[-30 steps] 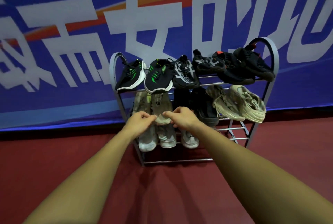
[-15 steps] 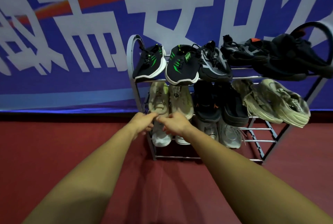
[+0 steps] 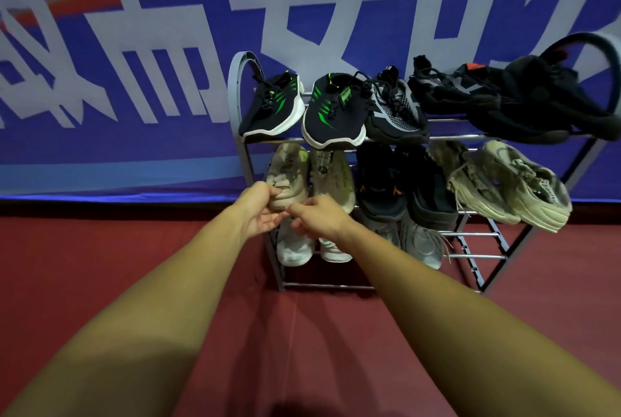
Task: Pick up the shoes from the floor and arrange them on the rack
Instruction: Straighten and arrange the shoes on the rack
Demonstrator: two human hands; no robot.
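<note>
Beige shoe sits on the rack, toe between left hand fingers.

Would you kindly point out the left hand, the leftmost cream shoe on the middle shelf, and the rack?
left hand (image 3: 258, 210), head view, middle of the hand.
cream shoe (image 3: 290, 171), head view, its upper.
rack (image 3: 232, 97), head view, left arched side frame.

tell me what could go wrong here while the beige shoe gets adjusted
The left hand grips the beige shoe by its toe; tugging could jolt the rack.
The tagged green-striped shoe overhangs the top rail just above and might drop.
The tan shoe at the right end juts past the middle rail and may slide off.
</note>
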